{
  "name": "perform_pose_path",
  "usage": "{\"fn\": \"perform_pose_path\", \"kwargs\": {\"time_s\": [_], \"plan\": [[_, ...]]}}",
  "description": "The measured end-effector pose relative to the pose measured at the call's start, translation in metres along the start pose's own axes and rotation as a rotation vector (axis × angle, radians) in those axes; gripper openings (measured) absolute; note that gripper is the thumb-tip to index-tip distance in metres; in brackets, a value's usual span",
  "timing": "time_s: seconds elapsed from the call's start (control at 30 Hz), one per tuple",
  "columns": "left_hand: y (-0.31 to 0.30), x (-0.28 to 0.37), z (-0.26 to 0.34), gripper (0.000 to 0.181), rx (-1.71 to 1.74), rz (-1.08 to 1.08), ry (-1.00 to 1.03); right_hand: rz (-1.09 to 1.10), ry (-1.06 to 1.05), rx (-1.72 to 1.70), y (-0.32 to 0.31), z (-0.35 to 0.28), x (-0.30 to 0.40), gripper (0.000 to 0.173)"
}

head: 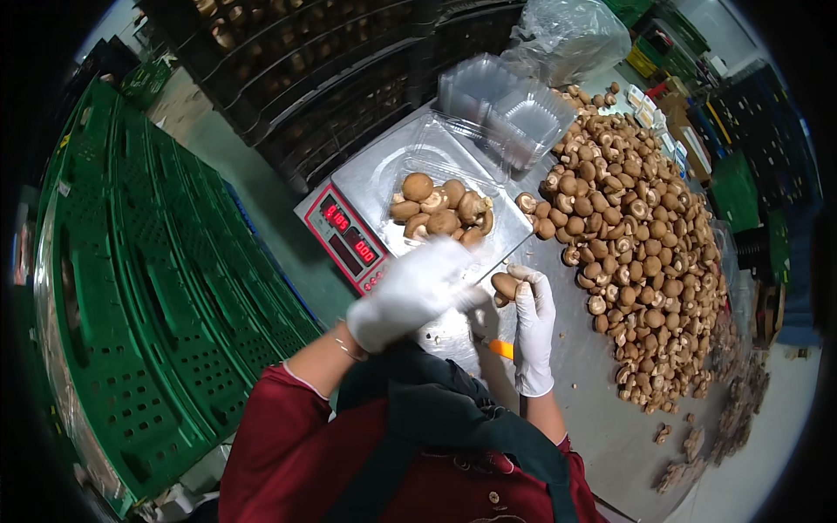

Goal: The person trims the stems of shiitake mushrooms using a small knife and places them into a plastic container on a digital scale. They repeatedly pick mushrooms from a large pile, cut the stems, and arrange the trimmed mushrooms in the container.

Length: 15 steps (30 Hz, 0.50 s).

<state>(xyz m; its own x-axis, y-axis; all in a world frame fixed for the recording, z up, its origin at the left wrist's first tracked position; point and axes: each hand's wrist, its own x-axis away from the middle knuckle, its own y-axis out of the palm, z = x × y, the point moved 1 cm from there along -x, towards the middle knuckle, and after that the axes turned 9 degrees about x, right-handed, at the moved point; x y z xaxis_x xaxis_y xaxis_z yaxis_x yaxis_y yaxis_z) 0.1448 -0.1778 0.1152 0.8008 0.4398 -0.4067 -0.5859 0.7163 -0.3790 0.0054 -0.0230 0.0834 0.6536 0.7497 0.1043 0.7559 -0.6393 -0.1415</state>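
Note:
My right hand (535,330), in a white glove, pinches a brown mushroom (504,286) between thumb and fingers beside the near corner of the scale. Blurred by motion, my gloved left hand (415,287) is over the near edge of the digital scale (374,160); its fingers cannot be made out clearly. On the steel scale plate sits a clear plastic clamshell box (405,171) with its lid up, holding several brown mushrooms (443,222). An orange handle (501,348) lies on the table, partly behind my right hand.
A large heap of mushrooms (644,242) covers the right of the steel table (575,366). Stacked clear boxes (487,88) and a plastic bag (569,39) stand behind the scale. Green crates (144,294) are at left, black mushroom crates (288,65) at the back.

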Motion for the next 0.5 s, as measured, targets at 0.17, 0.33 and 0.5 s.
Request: {"fn": "perform_pose_path", "kwargs": {"time_s": [0.17, 0.33, 0.5], "plan": [[0.062, 0.018, 0.001, 0.046, 0.070, 0.133, 0.159, -0.049, 0.000, -0.064, 0.000, 0.008, 0.015, 0.022], [0.077, 0.034, -0.002, 0.042, 0.114, 0.015, 0.025, -0.141, 0.041, 0.110, -0.016, 0.025, 0.022, 0.020], [0.074, 0.046, -0.001, 0.045, 0.075, -0.147, -0.075, -0.125, 0.142, -0.011, -0.038, 0.051, 0.013, 0.019]]}}
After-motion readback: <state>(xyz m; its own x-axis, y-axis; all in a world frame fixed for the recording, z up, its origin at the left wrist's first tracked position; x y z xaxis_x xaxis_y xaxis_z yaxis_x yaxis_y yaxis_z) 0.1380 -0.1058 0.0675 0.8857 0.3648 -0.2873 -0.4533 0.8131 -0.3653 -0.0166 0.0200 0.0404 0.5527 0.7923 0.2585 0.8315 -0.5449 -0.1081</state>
